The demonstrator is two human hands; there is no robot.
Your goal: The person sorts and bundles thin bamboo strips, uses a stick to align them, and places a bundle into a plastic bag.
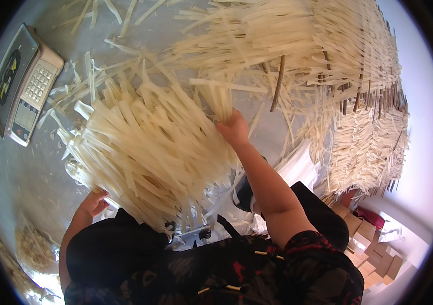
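A large heap of pale, flat dried strips (151, 141) lies before me, its near edge over my lap. My right hand (233, 127) is closed around a small bundle of these strips (216, 99) at the heap's right side; the bundle fans out away from me. My left hand (95, 203) is at the heap's near left corner, beside my knee, with the fingers bent near the end of a strip. Whether it grips that strip is not plain. One longer strip (228, 84) lies crosswise over the top of the bundle.
A digital scale with a keypad (41, 82) stands at the far left. Deep piles of strips (262, 34) with thin brown sticks (278, 84) fill the far right, and another stack (369, 145) is nearer. Cardboard boxes (376, 259) and a plastic bag (35, 248) are at the lower sides.
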